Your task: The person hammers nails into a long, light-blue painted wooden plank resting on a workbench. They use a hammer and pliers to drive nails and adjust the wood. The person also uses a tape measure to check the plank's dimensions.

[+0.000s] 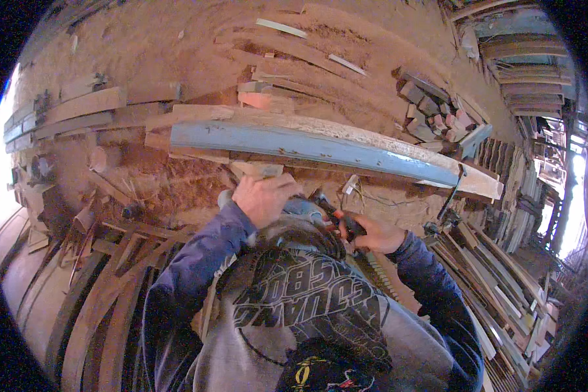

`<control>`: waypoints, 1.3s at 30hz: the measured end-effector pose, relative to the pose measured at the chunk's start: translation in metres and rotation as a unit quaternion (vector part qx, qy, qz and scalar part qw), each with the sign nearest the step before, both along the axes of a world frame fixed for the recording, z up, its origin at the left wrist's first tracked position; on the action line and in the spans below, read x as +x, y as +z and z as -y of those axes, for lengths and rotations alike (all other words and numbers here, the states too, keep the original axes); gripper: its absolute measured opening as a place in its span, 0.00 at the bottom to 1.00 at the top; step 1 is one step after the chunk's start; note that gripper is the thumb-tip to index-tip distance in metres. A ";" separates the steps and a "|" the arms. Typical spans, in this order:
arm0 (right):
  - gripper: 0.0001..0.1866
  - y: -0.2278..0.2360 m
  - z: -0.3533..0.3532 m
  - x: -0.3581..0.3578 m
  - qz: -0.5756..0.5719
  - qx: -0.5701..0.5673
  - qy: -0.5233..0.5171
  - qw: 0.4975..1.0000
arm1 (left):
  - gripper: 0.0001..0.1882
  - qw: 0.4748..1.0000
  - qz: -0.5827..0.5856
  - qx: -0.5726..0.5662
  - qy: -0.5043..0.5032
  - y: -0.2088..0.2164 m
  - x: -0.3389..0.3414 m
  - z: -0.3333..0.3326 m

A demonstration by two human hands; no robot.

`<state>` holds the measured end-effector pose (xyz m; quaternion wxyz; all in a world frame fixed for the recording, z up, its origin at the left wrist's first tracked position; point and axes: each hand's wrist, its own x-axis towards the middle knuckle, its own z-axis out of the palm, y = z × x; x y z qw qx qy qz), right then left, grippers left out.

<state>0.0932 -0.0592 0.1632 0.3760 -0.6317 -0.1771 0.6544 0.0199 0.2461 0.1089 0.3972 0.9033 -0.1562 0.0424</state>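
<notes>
Power tool and blue-painted beam

A dark-handled power tool (336,219) sat gripped in the right hand (372,234), its grey body under the left hand (262,196), just near of a long blue-painted beam (313,149) lying left to right, paint worn.

Looking straight down the person's own front here: a grey sweatshirt (320,320) fills the lower middle of the view, its chest covered by a big black printed panel with pale curved lettering, seen upside down from this angle. Both sleeves are dark navy blue, a clear contrast to the grey body; the left sleeve (199,261) bunches in soft folds up to a snug cuff, and the right sleeve (431,287) runs the same colour to its cuff. Both hands, left hand (262,197) and right hand (375,234), are bare, no gloves. At the bottom edge sits a dark patch with small yellow and red markings (320,375).
</notes>
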 end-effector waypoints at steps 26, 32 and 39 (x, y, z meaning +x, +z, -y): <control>0.07 0.056 -0.037 0.018 -0.187 -0.194 -0.411 0.871 | 0.18 0.920 0.032 0.079 0.382 -0.044 0.085 -0.061; 0.06 0.069 -0.057 0.041 -0.221 -0.243 -0.400 0.856 | 0.14 0.911 0.079 0.097 0.392 -0.042 0.086 -0.059; 0.11 0.083 -0.090 0.072 -0.295 -0.230 -0.383 0.845 | 0.15 0.917 0.056 0.098 0.382 -0.039 0.083 -0.058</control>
